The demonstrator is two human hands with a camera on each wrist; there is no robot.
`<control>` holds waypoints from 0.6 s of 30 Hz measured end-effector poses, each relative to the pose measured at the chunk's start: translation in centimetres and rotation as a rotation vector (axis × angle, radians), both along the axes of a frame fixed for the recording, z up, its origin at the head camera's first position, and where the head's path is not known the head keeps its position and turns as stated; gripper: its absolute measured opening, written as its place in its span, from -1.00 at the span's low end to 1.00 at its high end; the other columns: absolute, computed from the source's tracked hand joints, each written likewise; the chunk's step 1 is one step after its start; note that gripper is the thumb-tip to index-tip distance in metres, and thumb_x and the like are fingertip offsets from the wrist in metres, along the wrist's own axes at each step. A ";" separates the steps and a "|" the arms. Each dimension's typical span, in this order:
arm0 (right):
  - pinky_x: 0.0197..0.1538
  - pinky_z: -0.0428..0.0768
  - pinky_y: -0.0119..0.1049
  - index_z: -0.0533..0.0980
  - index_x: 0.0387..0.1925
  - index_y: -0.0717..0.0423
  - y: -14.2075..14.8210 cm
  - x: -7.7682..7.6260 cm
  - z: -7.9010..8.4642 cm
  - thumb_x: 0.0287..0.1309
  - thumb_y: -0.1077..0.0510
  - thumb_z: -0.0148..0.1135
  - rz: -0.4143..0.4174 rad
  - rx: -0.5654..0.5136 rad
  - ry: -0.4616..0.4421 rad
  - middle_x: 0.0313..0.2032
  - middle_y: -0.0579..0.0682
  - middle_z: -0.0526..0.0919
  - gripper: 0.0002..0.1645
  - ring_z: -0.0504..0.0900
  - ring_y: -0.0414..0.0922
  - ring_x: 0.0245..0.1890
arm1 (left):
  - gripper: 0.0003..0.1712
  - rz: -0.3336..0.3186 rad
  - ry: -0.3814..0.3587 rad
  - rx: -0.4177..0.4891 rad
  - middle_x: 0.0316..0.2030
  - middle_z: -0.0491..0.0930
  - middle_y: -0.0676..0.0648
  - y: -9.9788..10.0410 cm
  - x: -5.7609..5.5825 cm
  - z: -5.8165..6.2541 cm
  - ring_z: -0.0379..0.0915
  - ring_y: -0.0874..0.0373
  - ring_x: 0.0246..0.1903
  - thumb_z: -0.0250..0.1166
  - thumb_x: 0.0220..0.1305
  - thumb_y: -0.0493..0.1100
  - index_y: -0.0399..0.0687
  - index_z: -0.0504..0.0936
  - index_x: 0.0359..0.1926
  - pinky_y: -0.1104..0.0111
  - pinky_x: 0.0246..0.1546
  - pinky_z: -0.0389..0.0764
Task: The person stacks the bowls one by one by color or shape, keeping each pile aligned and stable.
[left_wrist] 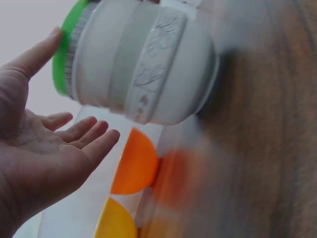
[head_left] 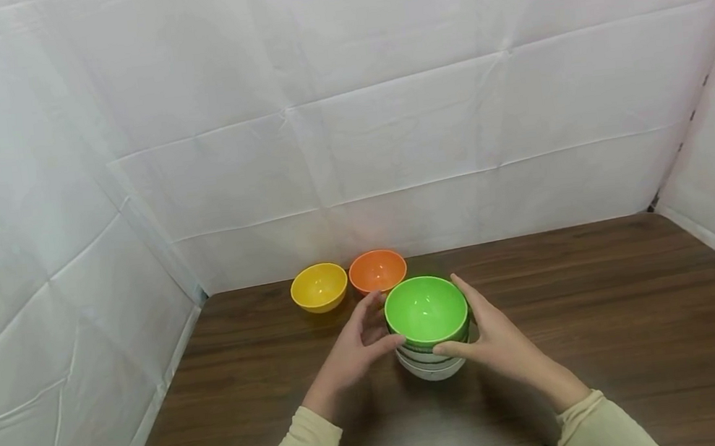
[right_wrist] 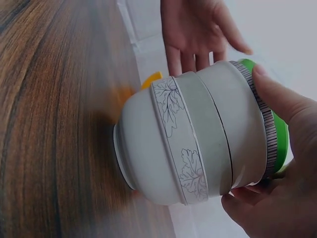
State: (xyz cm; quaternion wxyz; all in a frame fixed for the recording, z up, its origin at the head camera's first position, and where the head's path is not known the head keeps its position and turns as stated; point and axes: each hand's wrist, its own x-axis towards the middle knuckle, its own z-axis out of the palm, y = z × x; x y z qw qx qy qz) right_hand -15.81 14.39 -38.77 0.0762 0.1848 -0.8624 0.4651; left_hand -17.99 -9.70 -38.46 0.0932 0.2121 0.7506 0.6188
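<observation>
A bright green bowl (head_left: 426, 309) sits on top of a stack of pale bowls (right_wrist: 143, 148), which stands upright on the table. One pale bowl has a leaf-pattern band, and a striped rim shows just under the green one. My right hand (head_left: 501, 342) holds the upper part of the stack from the right, thumb in front and fingers round the far side. On the other side is my left hand (head_left: 358, 350). Its thumb touches the green rim in the left wrist view, while its other fingers (left_wrist: 94, 136) stretch out loosely, apart from the bowls.
Behind the stack, an orange bowl (head_left: 378, 270) and a yellow bowl (head_left: 319, 288) stand side by side near the back edge of the dark wooden table (head_left: 602, 313). White sheeting (head_left: 401, 138) rises behind the table and on both sides.
</observation>
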 end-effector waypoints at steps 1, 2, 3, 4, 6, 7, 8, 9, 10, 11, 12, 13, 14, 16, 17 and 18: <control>0.27 0.30 0.33 -0.11 0.47 0.21 0.0 0.0 0.0 -0.18 -0.19 0.48 -0.001 -0.005 -0.005 0.39 0.32 0.15 0.36 0.24 0.22 0.31 | -0.15 0.006 -0.004 0.015 0.41 0.16 -0.14 -0.1 -0.1 0.2 0.16 -0.03 0.34 0.28 0.26 -0.14 -0.06 0.03 0.45 -0.04 0.34 0.27; 0.28 0.30 0.32 -0.10 0.47 0.21 0.0 0.0 0.0 -0.18 -0.19 0.48 -0.003 -0.009 -0.008 0.39 0.33 0.15 0.36 0.24 0.22 0.31 | -0.19 0.014 -0.010 0.029 0.41 0.17 -0.13 -0.3 -0.2 0.5 0.15 -0.02 0.34 0.24 0.29 -0.15 -0.06 0.04 0.45 -0.03 0.35 0.25; 0.28 0.31 0.31 -0.10 0.47 0.21 0.0 0.1 0.1 -0.18 -0.19 0.48 -0.004 -0.012 -0.012 0.39 0.33 0.15 0.36 0.25 0.22 0.31 | -0.24 0.025 -0.017 0.044 0.41 0.18 -0.14 -0.4 -0.3 0.6 0.15 -0.01 0.35 0.21 0.32 -0.15 -0.06 0.06 0.44 -0.03 0.36 0.24; 0.28 0.31 0.30 -0.10 0.47 0.21 0.0 0.1 0.1 -0.18 -0.18 0.48 -0.005 -0.016 -0.016 0.39 0.33 0.14 0.36 0.25 0.22 0.31 | -0.28 0.035 -0.027 0.058 0.41 0.19 -0.15 -0.5 -0.3 0.8 0.14 0.00 0.35 0.18 0.35 -0.14 -0.06 0.07 0.44 -0.03 0.36 0.23; 0.28 0.31 0.30 -0.10 0.47 0.21 0.0 0.1 0.1 -0.18 -0.18 0.49 -0.008 -0.018 -0.021 0.39 0.33 0.15 0.36 0.25 0.22 0.31 | -0.33 0.063 -0.041 0.086 0.41 0.21 -0.15 -0.7 -0.5 1.1 0.16 0.00 0.34 0.13 0.39 -0.11 -0.06 0.11 0.42 -0.03 0.37 0.22; 0.28 0.31 0.30 -0.10 0.47 0.20 0.0 0.2 0.1 -0.18 -0.17 0.49 -0.010 -0.019 -0.023 0.38 0.33 0.16 0.35 0.25 0.22 0.31 | -0.36 0.073 -0.045 0.106 0.40 0.21 -0.16 -0.8 -0.5 1.2 0.16 -0.01 0.34 0.11 0.40 -0.11 -0.07 0.12 0.42 -0.02 0.37 0.22; 0.28 0.32 0.30 -0.10 0.47 0.20 0.0 0.2 0.1 -0.18 -0.16 0.49 -0.010 -0.024 -0.025 0.38 0.34 0.17 0.35 0.26 0.23 0.30 | -0.37 0.077 -0.042 0.126 0.40 0.21 -0.19 -0.9 -0.6 1.3 0.16 -0.03 0.34 0.09 0.42 -0.12 -0.10 0.12 0.42 -0.02 0.37 0.21; 0.27 0.32 0.31 -0.10 0.47 0.19 0.0 0.2 0.0 -0.18 -0.15 0.50 -0.010 -0.028 -0.029 0.37 0.34 0.18 0.35 0.26 0.23 0.30 | -0.38 0.082 -0.040 0.141 0.40 0.20 -0.22 -1.1 -0.6 1.3 0.16 -0.05 0.34 0.07 0.43 -0.12 -0.12 0.12 0.41 -0.02 0.37 0.22; 0.27 0.32 0.31 -0.10 0.47 0.19 0.0 0.2 0.0 -0.18 -0.14 0.50 -0.010 -0.033 -0.032 0.36 0.34 0.19 0.34 0.27 0.23 0.29 | -0.39 0.084 -0.038 0.156 0.40 0.20 -0.23 -1.2 -0.7 1.4 0.15 -0.07 0.34 0.06 0.43 -0.12 -0.14 0.12 0.41 -0.01 0.37 0.22; 0.26 0.33 0.31 -0.10 0.47 0.18 0.0 0.2 0.0 -0.18 -0.14 0.50 -0.010 -0.037 -0.037 0.36 0.34 0.21 0.34 0.28 0.23 0.29 | -0.40 0.089 -0.032 0.166 0.40 0.20 -0.24 -1.3 -0.7 1.4 0.16 -0.08 0.34 0.06 0.44 -0.12 -0.15 0.13 0.41 0.00 0.36 0.23; 0.26 0.33 0.32 -0.10 0.47 0.17 0.1 0.2 0.0 -0.17 -0.13 0.50 -0.009 -0.043 -0.041 0.35 0.33 0.22 0.33 0.29 0.23 0.28 | -0.41 0.094 -0.023 0.175 0.39 0.20 -0.26 -1.3 -0.8 1.5 0.15 -0.10 0.34 0.04 0.44 -0.13 -0.18 0.13 0.40 -0.01 0.35 0.24; 0.25 0.34 0.32 -0.10 0.47 0.17 0.1 0.2 0.0 -0.17 -0.12 0.50 -0.008 -0.047 -0.046 0.34 0.33 0.22 0.33 0.30 0.23 0.27 | -0.41 0.100 -0.015 0.181 0.39 0.20 -0.28 -1.4 -0.8 1.5 0.15 -0.11 0.34 0.04 0.44 -0.14 -0.21 0.13 0.40 -0.01 0.35 0.24; 0.25 0.34 0.32 -0.10 0.47 0.16 0.1 0.2 0.0 -0.16 -0.12 0.50 -0.006 -0.051 -0.052 0.34 0.33 0.23 0.32 0.30 0.23 0.27 | -0.40 0.115 -0.007 0.173 0.38 0.21 -0.28 -1.5 -0.9 1.5 0.16 -0.11 0.33 0.04 0.44 -0.12 -0.21 0.14 0.39 -0.01 0.35 0.24; 0.25 0.34 0.32 -0.10 0.47 0.16 0.1 0.3 0.0 -0.16 -0.11 0.50 -0.006 -0.052 -0.065 0.34 0.33 0.23 0.32 0.29 0.23 0.28 | -0.40 0.165 0.002 0.147 0.36 0.26 -0.25 -1.7 -1.0 1.5 0.19 -0.09 0.32 0.07 0.42 -0.08 -0.19 0.18 0.38 -0.02 0.35 0.25; 0.25 0.35 0.32 -0.10 0.47 0.16 0.1 0.3 0.0 -0.15 -0.11 0.49 -0.006 -0.052 -0.070 0.34 0.33 0.23 0.31 0.29 0.23 0.28 | -0.39 0.193 0.009 0.133 0.35 0.28 -0.24 -1.9 -1.0 1.5 0.21 -0.08 0.31 0.09 0.41 -0.06 -0.18 0.20 0.37 -0.02 0.35 0.26; 0.25 0.35 0.32 -0.10 0.47 0.16 0.1 0.3 0.0 -0.15 -0.12 0.49 -0.007 -0.050 -0.075 0.34 0.33 0.23 0.31 0.29 0.23 0.28 | -0.39 0.215 0.020 0.123 0.34 0.30 -0.25 -2.0 -1.2 1.5 0.21 -0.09 0.31 0.10 0.40 -0.05 -0.19 0.21 0.37 -0.04 0.36 0.25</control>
